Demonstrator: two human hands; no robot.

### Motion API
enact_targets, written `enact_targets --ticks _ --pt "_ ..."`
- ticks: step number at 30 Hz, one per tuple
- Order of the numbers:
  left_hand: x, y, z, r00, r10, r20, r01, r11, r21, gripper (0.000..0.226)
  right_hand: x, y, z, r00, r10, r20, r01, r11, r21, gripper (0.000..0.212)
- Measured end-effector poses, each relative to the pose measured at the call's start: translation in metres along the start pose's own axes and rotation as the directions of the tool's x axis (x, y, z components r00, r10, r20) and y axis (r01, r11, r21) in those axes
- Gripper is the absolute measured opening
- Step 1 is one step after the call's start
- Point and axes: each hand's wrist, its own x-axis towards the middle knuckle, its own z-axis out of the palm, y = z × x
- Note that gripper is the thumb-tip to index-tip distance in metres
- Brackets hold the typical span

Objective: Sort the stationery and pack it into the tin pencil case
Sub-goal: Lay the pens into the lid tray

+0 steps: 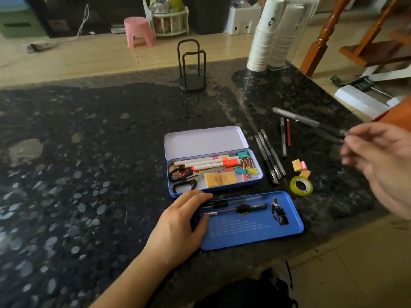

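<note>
The blue tin pencil case stands open mid-table, its pale lid tilted back. Inside lie white markers with orange caps, black-handled scissors, yellow erasers and coloured binder clips. In front lies a separate blue tray holding two or three black pens. My left hand rests on the tray's left end, fingers on the pens. My right hand, blurred, holds a dark pen by its end above the table at right. More black pens lie right of the case.
Two thin pens, one red, small erasers and a green tape roll lie on the dark stone table. A black wire holder and stacked paper cups stand at the back. The table edge runs along the right.
</note>
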Motion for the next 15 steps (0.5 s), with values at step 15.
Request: enact_targets --ticks 15 --pt "-0.001 -0.002 0.005 0.996 0.088 0.006 -0.088 0.991 0.1 0.024 -0.034 -0.011 0.071 0.912 -0.278 0.3 0.344 0.919 -0.195 0.034"
